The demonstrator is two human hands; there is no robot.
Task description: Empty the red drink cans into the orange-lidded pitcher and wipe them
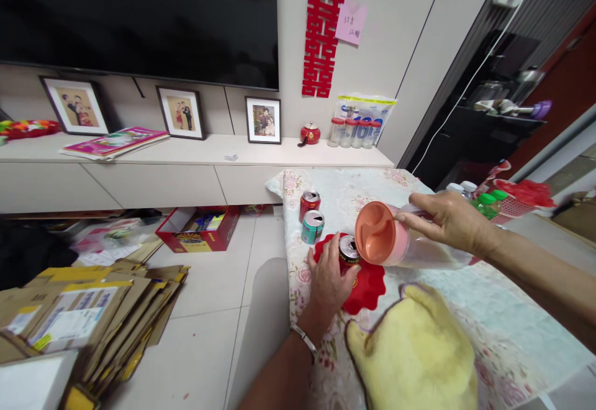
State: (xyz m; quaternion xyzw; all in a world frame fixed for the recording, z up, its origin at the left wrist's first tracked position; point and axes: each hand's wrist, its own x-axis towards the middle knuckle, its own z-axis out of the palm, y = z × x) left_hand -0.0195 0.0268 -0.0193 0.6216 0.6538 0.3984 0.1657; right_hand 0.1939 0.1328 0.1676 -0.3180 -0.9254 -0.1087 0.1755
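The left hand (pixel 328 273) is curled around a drink can (pixel 349 247), with the fingers on the near and left sides and the thumb on the right side. The drink can stands upright on a red scalloped mat (pixel 367 295), and its top faces up. A bracelet (pixel 303 340) is fitted at the left wrist.

The right hand (pixel 444 220) grips a clear pitcher (pixel 426 253) from above, with the thumb extended toward the orange lid (pixel 376 231). The pitcher's handle is largely hidden by the fingers. The pitcher is tilted on its side above the table, lid end directed left, and the lid is just beside the top of the drink can. Whether liquid is passing between them cannot be determined.

A teal can (pixel 312 228) and a red can (pixel 310 204) stand upright beyond the left hand, near the table's left edge. A yellow cushion (pixel 416 351) lies on the floral tablecloth (pixel 507 292), on the near side of the mat. Green-capped bottles (pixel 487 206) and a basket (pixel 512 211) are located beyond the right forearm.
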